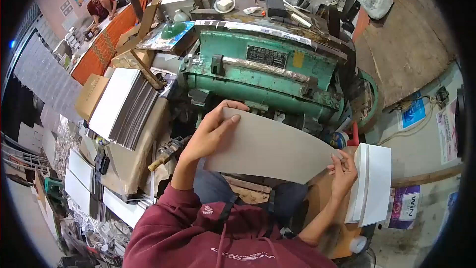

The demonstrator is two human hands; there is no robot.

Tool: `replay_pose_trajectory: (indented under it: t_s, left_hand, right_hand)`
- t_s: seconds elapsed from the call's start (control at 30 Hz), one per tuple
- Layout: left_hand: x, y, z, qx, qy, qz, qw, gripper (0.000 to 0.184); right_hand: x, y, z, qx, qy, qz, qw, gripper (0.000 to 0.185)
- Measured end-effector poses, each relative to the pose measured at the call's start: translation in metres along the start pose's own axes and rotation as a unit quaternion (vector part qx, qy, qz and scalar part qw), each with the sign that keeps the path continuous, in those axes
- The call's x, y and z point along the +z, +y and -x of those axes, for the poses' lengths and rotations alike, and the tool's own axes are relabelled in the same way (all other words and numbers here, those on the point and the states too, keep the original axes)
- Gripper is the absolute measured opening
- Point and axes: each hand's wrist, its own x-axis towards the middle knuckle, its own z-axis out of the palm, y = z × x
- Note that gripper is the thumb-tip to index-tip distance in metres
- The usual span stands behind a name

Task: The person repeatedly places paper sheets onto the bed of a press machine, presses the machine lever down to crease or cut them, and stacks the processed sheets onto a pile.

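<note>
A sheet of grey cardboard [270, 146] is stretched between my two hands, slightly bowed, above my lap. My left hand [215, 129] grips its upper left corner, with the thumb on the near face. At the right end, my right hand [342, 171] pinches the sheet's edge between thumb and fingers. Just beyond the sheet stands a green metal machine [258, 77] with a long bar across its front. Right of my right hand lies a stack of white sheets [376, 183]. A tall stack of white-topped boards [119, 101] rests to the left.
A brass-coloured handle [159, 161] sticks out left of my forearm. More white boards [79, 173] and paper scraps [106, 233] lie at lower left. A red-handled object [353, 134] stands right of the machine. Another person [101, 7] sits at a far table, upper left.
</note>
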Motion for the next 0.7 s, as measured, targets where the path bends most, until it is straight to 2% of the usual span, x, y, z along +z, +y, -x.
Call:
replay_pose_trajectory:
  t_s: [0.13,0.23,0.3,0.33,0.37,0.4,0.43,0.5,0.53,0.57,0.6,0.7]
  left_hand:
    - [0.000,-0.012,0.005,0.004,0.039,-0.046,0.998,0.023]
    - [-0.002,-0.018,0.011,-0.061,0.055,-0.037,0.996,0.024]
    - [0.003,-0.014,0.013,0.012,0.037,-0.125,0.991,0.026]
    - [0.001,-0.005,0.017,-0.099,0.011,-0.146,0.984,0.023]
    - [0.000,0.000,0.016,-0.100,0.014,-0.144,0.985,0.023]
    - [0.000,0.003,0.014,0.003,0.060,-0.210,0.976,0.021]
    - [-0.002,0.007,0.012,0.102,0.105,-0.274,0.951,0.021]
    - [-0.010,0.038,0.004,0.321,0.132,-0.431,0.833,0.021]
    - [-0.013,0.051,0.002,0.376,0.149,-0.487,0.774,0.025]
    - [-0.014,0.061,0.003,0.377,0.153,-0.500,0.764,0.027]
    - [-0.019,0.055,-0.004,0.384,0.146,-0.483,0.774,0.027]
    - [-0.027,0.011,-0.021,0.356,0.130,-0.450,0.809,0.027]
  right_hand:
    - [0.006,0.007,0.005,0.034,-0.011,-0.043,0.998,0.017]
    - [0.008,0.007,0.009,0.071,-0.019,-0.020,0.997,0.014]
    - [0.010,0.010,0.014,0.097,-0.010,0.003,0.995,0.013]
    - [0.009,0.012,0.012,0.065,0.026,-0.013,0.997,0.012]
    - [0.006,0.014,0.008,0.032,0.062,-0.028,0.997,0.011]
    - [-0.003,0.014,0.002,-0.053,0.058,-0.020,0.997,0.010]
    - [-0.015,0.009,-0.004,-0.092,0.082,-0.014,0.992,0.010]
    - [-0.028,-0.033,-0.006,-0.167,0.128,-0.015,0.978,0.011]
    - [-0.035,-0.047,-0.008,-0.204,0.129,-0.001,0.970,0.012]
    - [-0.040,-0.056,-0.012,-0.243,0.133,0.014,0.961,0.014]
    - [-0.037,-0.060,-0.012,-0.241,0.136,0.015,0.961,0.014]
    - [-0.024,-0.058,-0.017,-0.269,0.100,0.162,0.944,0.023]
